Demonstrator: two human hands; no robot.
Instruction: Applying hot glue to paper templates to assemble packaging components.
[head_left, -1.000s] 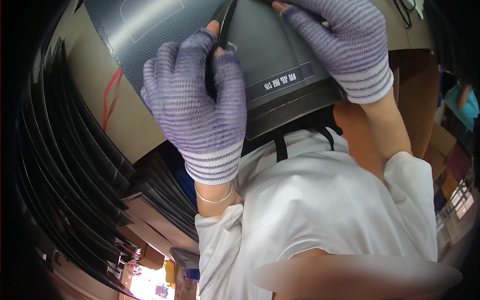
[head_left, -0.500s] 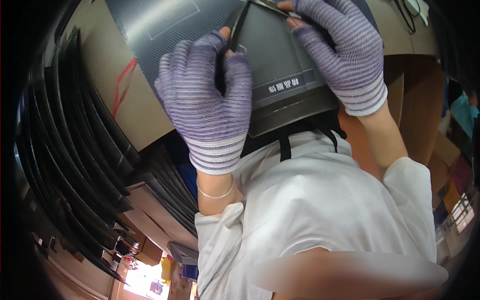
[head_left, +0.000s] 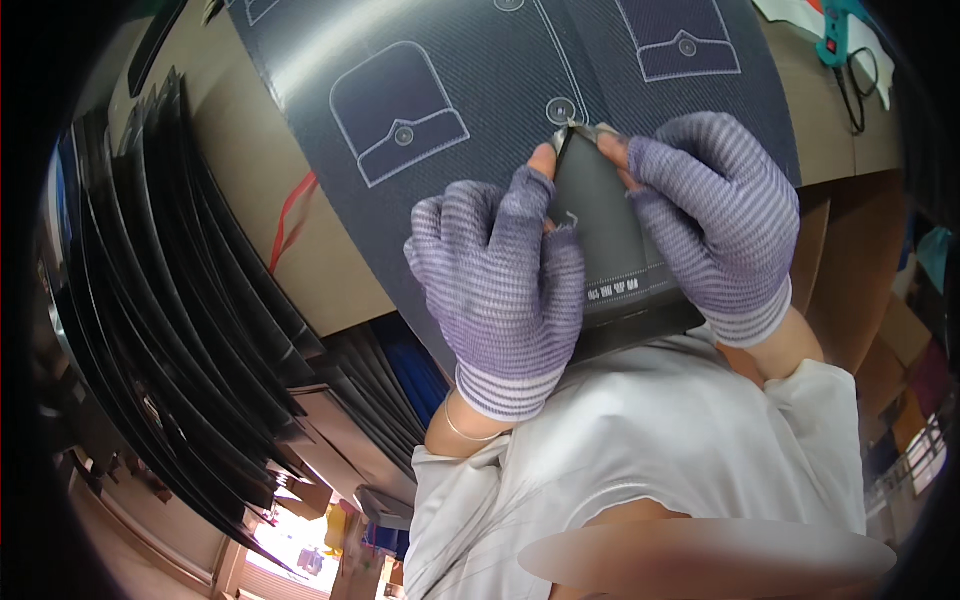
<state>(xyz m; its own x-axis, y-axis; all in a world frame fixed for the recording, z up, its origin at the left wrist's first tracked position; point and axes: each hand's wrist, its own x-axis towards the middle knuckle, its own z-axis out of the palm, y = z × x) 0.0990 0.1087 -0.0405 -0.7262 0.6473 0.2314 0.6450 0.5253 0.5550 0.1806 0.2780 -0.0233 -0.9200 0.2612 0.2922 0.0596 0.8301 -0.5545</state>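
A large dark sheet (head_left: 500,80) lies on the table, printed like a jacket front with pockets and buttons. At its near end, cut flaps meet in a collar-like point (head_left: 571,126) below a printed button, around a plain dark grey panel (head_left: 600,220). My left hand (head_left: 500,280), in a purple-and-white striped glove with bare fingertips, pinches the left flap between thumb and forefinger. In a matching glove, my right hand (head_left: 720,210) pinches the right flap. Both sets of fingertips are close to the point, one on each side.
Many dark curved sheets (head_left: 170,300) stand in a row at the left, with more stacked boards (head_left: 375,365) below the table edge. A red strip (head_left: 290,220) hangs at the left of the table. At the far right lies a teal corded tool (head_left: 832,40).
The sheet now shows its printed pockets and buttons farther into view. My hands appear lower in the picture and closer together, and the two flaps meet at a point between them.
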